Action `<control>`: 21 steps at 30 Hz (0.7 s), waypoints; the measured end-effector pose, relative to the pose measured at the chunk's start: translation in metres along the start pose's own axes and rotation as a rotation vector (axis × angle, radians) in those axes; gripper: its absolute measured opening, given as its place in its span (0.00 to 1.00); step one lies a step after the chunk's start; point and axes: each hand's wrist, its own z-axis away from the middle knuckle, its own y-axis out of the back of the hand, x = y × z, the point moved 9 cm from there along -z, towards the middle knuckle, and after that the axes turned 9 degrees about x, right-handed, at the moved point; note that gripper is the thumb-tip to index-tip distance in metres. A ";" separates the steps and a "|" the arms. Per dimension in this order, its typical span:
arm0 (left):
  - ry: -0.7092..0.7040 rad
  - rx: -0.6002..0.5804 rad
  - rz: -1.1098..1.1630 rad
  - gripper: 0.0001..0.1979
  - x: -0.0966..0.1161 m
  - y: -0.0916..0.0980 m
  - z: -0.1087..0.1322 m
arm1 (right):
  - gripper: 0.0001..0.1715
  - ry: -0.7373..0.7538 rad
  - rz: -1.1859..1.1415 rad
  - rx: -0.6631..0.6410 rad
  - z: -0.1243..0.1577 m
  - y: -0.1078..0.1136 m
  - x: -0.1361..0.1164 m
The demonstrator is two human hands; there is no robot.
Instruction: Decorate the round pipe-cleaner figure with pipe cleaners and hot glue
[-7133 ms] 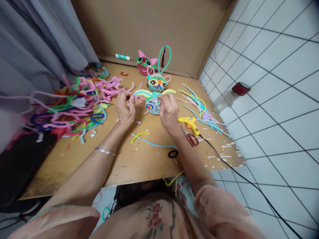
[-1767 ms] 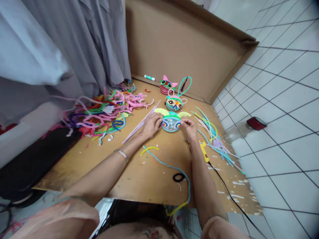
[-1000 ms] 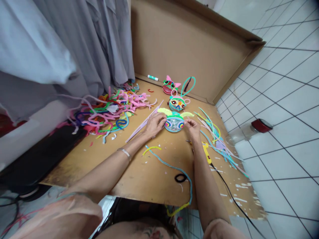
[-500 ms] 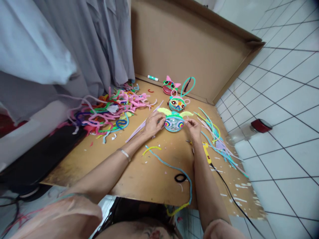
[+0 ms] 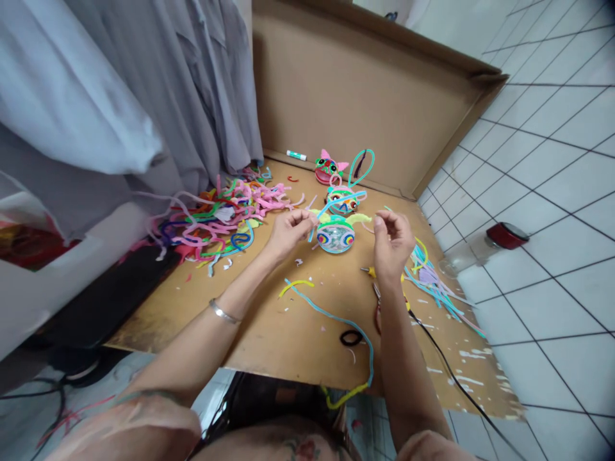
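A round pipe-cleaner face (image 5: pixel 335 238) with spiral eyes and yellow-green ears lies on the brown board (image 5: pixel 269 333). My left hand (image 5: pixel 287 232) hovers just left of it, fingers pinched on a light blue pipe cleaner (image 5: pixel 339 202) that slants up and to the right over the face. My right hand (image 5: pixel 391 240) is raised to the right of the face. Its thumb and forefinger are pinched together, and what they hold is too thin to name.
A tangled pile of coloured pipe cleaners (image 5: pixel 216 214) lies left, and a loose bundle (image 5: pixel 432 278) right. Two finished faces (image 5: pixel 342 200) (image 5: pixel 328 168) stand behind. Yellow glue gun (image 5: pixel 369 272), its cord (image 5: pixel 446 358), a black loop (image 5: pixel 350 337), a red-lidded jar (image 5: pixel 500 237) and the cardboard wall (image 5: pixel 360 96) surround the spot.
Both hands have lifted off the round face. My left hand now holds a light blue pipe cleaner above it, and my right hand has risen and moved right.
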 end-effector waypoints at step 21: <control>0.124 -0.002 0.161 0.17 -0.023 -0.006 0.019 | 0.14 -0.124 0.104 -0.372 0.037 -0.045 0.011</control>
